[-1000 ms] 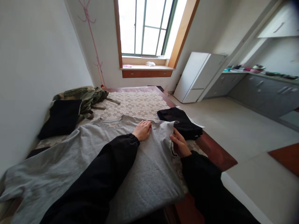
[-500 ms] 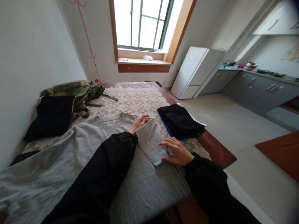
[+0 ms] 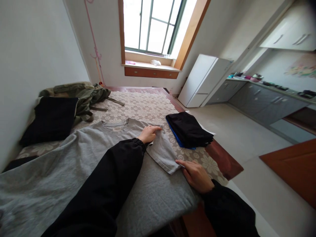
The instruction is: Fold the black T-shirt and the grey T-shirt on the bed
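Observation:
A grey short-sleeved T-shirt (image 3: 98, 158) lies spread over the table, its neckline at the far side. My left hand (image 3: 148, 134) rests on the shirt's right shoulder, fingers stretched out along the top of the sleeve (image 3: 163, 153). At the sleeve's hem corner, my right hand (image 3: 196, 174) pinches the cloth between forefinger and thumb; the thumb is mostly hidden. Black cuffs cover both wrists. Under the sleeve, more grey cloth (image 3: 163, 194) reaches the near table edge.
Folded black clothes (image 3: 189, 128) with a blue layer beneath lie right of the shirt on the lace tablecloth (image 3: 145, 103). At the left are a folded black garment (image 3: 53, 115) and an olive backpack (image 3: 84, 93). A white refrigerator (image 3: 201, 80) stands beyond.
The sleeve has gone from raised and turned to lying flatter, pointing right. My right hand has moved right and nearer, to the hem. My left hand now lies on top of the shoulder.

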